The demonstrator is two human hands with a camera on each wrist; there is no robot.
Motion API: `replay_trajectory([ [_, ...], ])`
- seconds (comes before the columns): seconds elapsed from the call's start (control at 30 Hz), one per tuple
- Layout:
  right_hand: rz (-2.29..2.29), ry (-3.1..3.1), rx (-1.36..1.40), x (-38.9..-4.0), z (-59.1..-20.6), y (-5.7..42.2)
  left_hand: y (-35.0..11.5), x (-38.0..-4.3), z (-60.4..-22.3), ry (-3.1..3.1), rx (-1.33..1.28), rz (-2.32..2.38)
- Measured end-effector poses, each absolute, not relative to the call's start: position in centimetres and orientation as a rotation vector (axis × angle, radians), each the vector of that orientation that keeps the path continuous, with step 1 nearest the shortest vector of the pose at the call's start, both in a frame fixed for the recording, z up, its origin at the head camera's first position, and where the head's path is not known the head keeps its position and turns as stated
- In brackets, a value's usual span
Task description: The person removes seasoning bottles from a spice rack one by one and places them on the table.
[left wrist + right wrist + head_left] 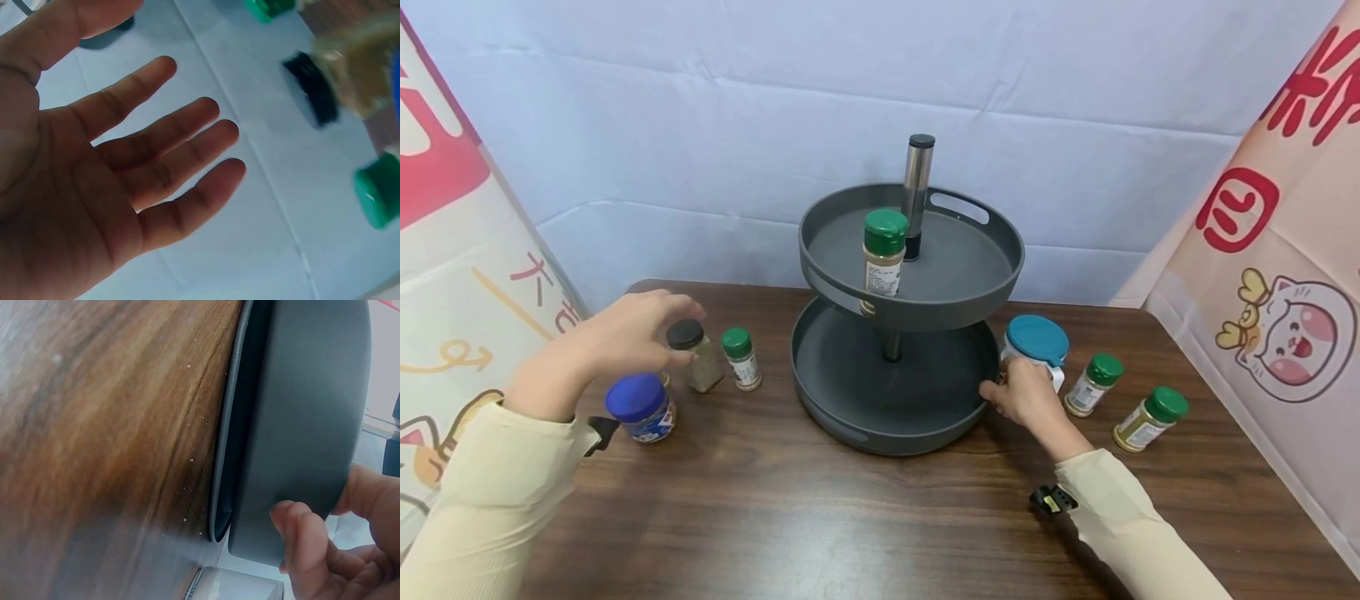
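A dark grey two-tier turntable rack (955, 312) stands mid-table with a metal post (917, 179). My right hand (1028, 395) grips the right rim of its lower tray (880, 396); in the right wrist view thumb and fingers pinch the tray wall (300, 425). On the upper tier sits a green-lidded spice jar (883, 258). At the left my left hand (625, 337) hovers, holding nothing, close to a black-lidded spice jar (704, 365). In the left wrist view its fingers (169, 178) are spread and relaxed, away from the black lid (310, 89).
A blue-lidded jar (642, 408) and a small green-lidded jar (743, 360) stand on the left. Right of the rack are a teal-lidded container (1037, 340) with a white handle and two green-lidded spice jars (1092, 387). White cloth (737, 167) hangs behind the table (820, 517).
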State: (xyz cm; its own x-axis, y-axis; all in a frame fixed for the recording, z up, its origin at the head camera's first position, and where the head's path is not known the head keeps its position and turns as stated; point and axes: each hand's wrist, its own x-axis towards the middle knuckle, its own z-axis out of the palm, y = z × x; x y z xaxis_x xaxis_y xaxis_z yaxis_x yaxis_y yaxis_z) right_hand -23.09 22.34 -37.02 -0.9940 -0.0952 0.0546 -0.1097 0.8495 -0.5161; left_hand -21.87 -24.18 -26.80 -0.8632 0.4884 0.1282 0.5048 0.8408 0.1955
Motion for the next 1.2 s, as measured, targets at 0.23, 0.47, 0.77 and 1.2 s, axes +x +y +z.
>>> replay_trajectory([
  [0.23,0.844,-2.991,0.168,-23.1,-37.1,22.4,-20.7,-21.8,-24.5,-2.875,-0.878,-0.323],
  [0.47,0.853,-2.983,0.182,-23.2,-37.1,22.5,-17.7,-21.7,-22.1,-2.797,-0.999,-0.306],
  [0.77,0.839,-2.984,0.185,-23.2,-37.1,22.5,-15.1,-21.9,-20.0,-2.729,-1.041,-0.314],
  [1.2,0.837,-2.984,0.180,-23.2,-37.1,22.4,-12.3,-21.3,-18.2,-2.636,-1.094,-0.370],
])
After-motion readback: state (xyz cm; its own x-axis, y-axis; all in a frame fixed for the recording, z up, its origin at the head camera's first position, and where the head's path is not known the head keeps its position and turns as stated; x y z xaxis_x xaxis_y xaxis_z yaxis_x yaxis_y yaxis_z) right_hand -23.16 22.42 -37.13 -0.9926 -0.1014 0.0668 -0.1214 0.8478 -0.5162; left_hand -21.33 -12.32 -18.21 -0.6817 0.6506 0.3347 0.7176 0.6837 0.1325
